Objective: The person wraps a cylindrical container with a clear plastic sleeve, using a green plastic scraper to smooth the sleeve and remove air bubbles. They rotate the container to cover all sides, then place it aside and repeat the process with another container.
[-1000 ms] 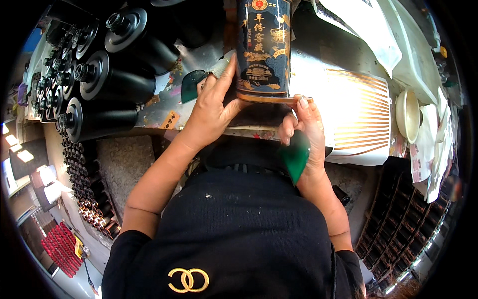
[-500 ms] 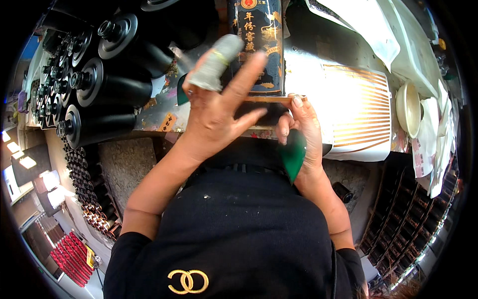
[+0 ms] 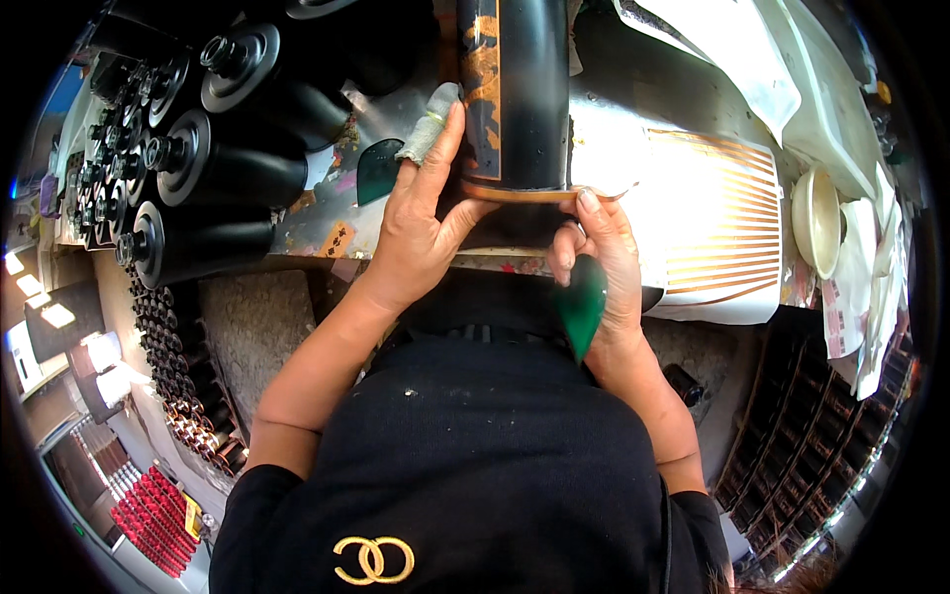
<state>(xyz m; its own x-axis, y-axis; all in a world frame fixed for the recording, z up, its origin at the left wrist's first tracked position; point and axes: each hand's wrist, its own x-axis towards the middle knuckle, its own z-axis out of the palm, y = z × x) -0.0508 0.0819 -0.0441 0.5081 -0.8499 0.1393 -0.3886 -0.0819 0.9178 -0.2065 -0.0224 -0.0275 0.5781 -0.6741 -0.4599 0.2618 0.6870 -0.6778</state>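
Note:
A black bottle (image 3: pixel 531 94) with a gold-patterned label lies on the work table, its base toward me. A thin gold strip (image 3: pixel 529 196) runs along the base edge. My left hand (image 3: pixel 421 213) touches the bottle's left side with its fingers stretched out, the thumb at the base edge; one finger wears a grey cloth wrap (image 3: pixel 430 126). My right hand (image 3: pixel 606 247) pinches the strip by the bottle's right corner, a loose end sticking out beyond the fingers. The same hand keeps a green, leaf-shaped flat piece (image 3: pixel 582 307), perhaps a scraper, against its palm.
Several black bottles (image 3: pixel 233 168) lie stacked at the left. On the right is a white sheet (image 3: pixel 727 228) bearing gold strips, with a cream bowl (image 3: pixel 816 223) beside it. A dark green flat piece (image 3: pixel 377 170) lies left of the bottle. White plastic sheets (image 3: pixel 752 59) hang at the far right.
The bottle has turned, its label shifting left and plain black side now showing. My left hand has come down from in front of the bottle to its left side. My right hand stays put.

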